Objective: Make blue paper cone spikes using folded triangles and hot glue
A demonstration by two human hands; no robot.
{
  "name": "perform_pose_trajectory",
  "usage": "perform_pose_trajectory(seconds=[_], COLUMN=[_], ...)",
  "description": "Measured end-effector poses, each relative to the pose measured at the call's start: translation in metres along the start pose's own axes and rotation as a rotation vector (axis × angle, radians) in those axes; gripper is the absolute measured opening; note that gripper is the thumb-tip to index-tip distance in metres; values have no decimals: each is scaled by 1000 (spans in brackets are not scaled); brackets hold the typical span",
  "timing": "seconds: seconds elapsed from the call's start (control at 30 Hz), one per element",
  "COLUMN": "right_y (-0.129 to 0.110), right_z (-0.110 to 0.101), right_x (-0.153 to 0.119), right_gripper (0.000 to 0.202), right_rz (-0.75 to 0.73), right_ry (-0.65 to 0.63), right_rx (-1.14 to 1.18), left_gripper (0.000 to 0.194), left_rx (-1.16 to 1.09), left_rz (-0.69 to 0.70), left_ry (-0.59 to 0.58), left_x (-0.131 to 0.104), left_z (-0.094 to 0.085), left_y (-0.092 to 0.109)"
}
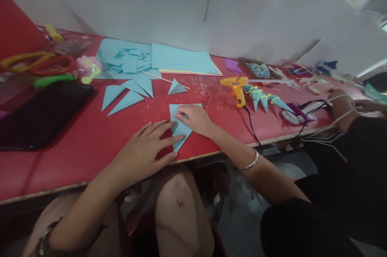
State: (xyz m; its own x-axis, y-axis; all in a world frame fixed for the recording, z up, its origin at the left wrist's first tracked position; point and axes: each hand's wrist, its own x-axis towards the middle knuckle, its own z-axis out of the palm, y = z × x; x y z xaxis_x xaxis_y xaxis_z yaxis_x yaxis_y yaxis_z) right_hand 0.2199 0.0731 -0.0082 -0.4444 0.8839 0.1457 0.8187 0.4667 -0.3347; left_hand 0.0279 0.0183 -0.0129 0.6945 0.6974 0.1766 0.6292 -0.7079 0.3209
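Note:
A light blue sheet of paper [179,129], its lower end narrowed to a point, lies near the front edge of the red table. My left hand [151,142] is open, fingers spread, with fingertips resting on the sheet's left and lower parts. Over the upper right of the same sheet, my right hand [195,119] is closed, its fingers curled in against the paper. Its fingertips are partly hidden. Just behind the sheet sits a small folded blue paper piece [177,87]. Several blue paper cones [129,102] lie to the left.
A yellow glue gun [237,89] with a black cord lies to the right, beside decorated blue cones [263,100]. Blue sheets [183,59] and cut strips [130,63] are at the back. Scissors [39,63] and a black tray-like object [45,114] are left. Another person's arm [341,110] is right.

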Motion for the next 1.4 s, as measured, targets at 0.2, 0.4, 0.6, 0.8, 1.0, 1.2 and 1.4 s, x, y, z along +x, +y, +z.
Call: perform_pose_trajectory(seconds=[0.2,0.4,0.6,0.8,1.0,1.2,1.4], right_y=[1,1,2,1,2,3,3], right_z=[1,1,3,2,4,4,5], right_x=[0,0,0,0,0,1,1], right_gripper=[26,26,28,28,27,27,28], right_rz=[6,0,-2,1,-2,-8,-8], right_ry=[4,3,11,18,21,24,30], right_rx=[-8,-9,-18,-22,-20,-19,-17], left_gripper=[34,31,29,28,27,33,33], left_rx=[-8,-70,-177,-210,-282,-359,-257], left_rz=[43,77,128,175,212,215,119], left_ry=[-35,-19,-2,-18,-6,2,40], left_x=[-1,-1,2,3,4,7,13], left_z=[-2,-4,-12,-17,-15,-15,-8], left_y=[0,0,0,-1,-4,-2,4])
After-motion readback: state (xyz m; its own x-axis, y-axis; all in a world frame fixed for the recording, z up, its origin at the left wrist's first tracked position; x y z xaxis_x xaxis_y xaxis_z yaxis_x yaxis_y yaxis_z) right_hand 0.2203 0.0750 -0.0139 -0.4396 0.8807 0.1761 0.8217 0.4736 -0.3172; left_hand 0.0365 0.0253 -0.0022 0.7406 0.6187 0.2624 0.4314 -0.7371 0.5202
